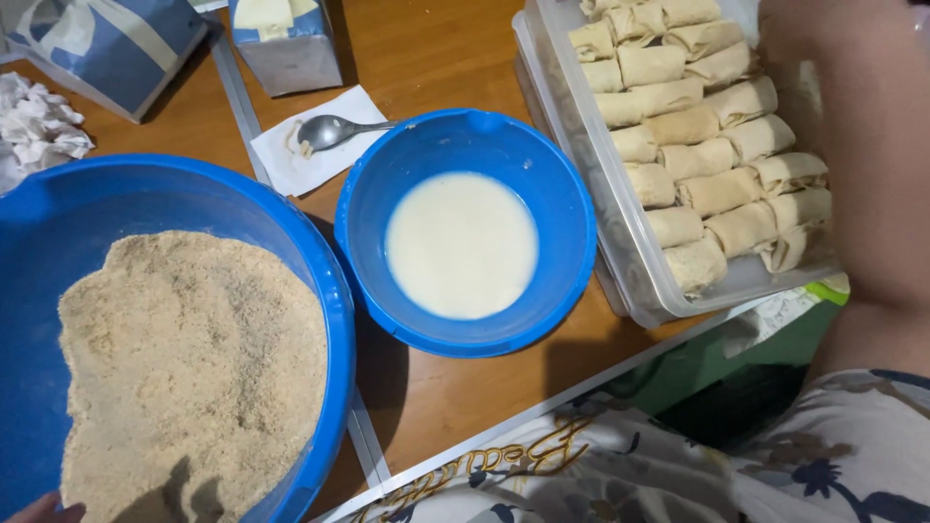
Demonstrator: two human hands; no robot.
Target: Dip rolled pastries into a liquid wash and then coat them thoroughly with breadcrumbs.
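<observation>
left hand [44, 508] only sliver at bottom-left corner, at near rim of big blue basin [334, 320] of breadcrumbs [194, 368]; grip cannot tell. right forearm [862, 184] crosses right edge beside clear tray [630, 261] of rolls [707, 145]; hand out of frame. batter bowl [562, 194] between.

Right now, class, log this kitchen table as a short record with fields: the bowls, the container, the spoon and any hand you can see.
large bowl: blue, holds breadcrumbs
small bowl: blue, holds pale batter
container: clear plastic, rows of wrapped rolls
spoon: metal, on white paper
left hand: fingertips only, at the large bowl's near edge
right hand: not in view
</observation>
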